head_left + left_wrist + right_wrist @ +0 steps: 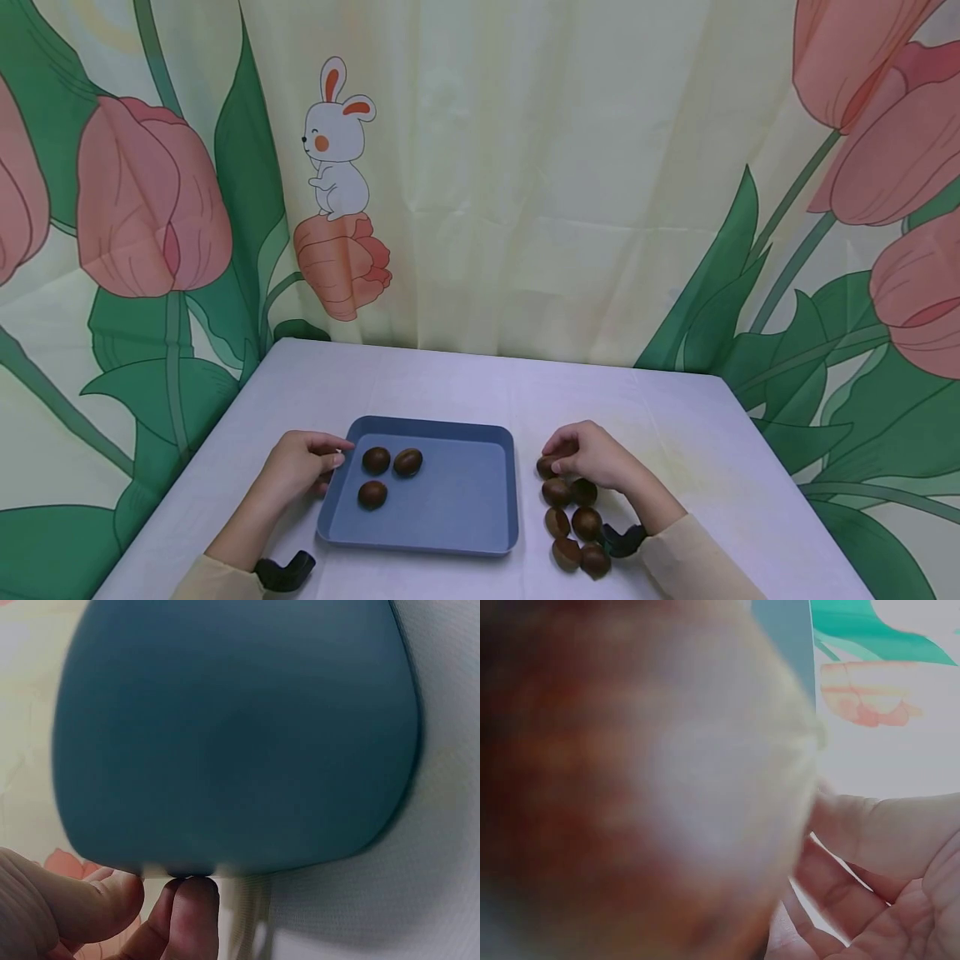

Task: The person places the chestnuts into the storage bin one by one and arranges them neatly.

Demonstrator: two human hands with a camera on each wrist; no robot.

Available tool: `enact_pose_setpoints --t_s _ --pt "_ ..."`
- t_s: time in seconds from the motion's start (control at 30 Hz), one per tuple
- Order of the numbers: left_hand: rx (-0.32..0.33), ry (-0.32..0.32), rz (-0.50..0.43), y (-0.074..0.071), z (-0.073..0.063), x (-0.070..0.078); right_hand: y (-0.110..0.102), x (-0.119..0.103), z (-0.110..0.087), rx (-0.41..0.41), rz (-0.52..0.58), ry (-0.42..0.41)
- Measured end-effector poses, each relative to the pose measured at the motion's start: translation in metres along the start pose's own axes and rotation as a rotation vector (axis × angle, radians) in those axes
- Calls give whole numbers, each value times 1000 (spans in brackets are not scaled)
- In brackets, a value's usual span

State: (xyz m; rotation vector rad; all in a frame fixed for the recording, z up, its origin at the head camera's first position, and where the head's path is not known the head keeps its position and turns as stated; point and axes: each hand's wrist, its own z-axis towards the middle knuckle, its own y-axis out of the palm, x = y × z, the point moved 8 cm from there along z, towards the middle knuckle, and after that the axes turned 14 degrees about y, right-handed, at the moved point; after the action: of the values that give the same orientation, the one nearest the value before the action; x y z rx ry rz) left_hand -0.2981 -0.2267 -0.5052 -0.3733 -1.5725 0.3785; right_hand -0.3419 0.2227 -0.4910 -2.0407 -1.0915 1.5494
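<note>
Chestnuts [587,523], lower right | seemed light, hard, slick; sides offered best hold | right hand [596,457] pinched topmost one | left hand [295,465] pinched tray [457,492], lower centre, by its left edge

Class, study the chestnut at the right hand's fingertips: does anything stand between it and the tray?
Nothing visible stands between them. From the chestnut at the right hand, only white tablecloth lies before the tray, whose right rim is the one edge to pass. The left hand is at the opposite side.
</note>
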Motion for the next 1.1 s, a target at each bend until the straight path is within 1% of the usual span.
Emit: enact_pose_setpoints --t_s 0.27,0.57,0.8,0.97,1.1 --pt "1 -2 7 0 0 0 -3 -4 -2 11 6 -2" --pt "1 -1 3 1 0 0 -7 -15 -6 15 20 -19" --pt "-1 5 11 1 0 0 -11 -23 -5 30 23 -65" --pt "2 0 15 1 0 -1 -13 -33 -6 20 41 -111" --pt "5 -3 10 1 1 -1 -11 -41 -6 12 60 -128"
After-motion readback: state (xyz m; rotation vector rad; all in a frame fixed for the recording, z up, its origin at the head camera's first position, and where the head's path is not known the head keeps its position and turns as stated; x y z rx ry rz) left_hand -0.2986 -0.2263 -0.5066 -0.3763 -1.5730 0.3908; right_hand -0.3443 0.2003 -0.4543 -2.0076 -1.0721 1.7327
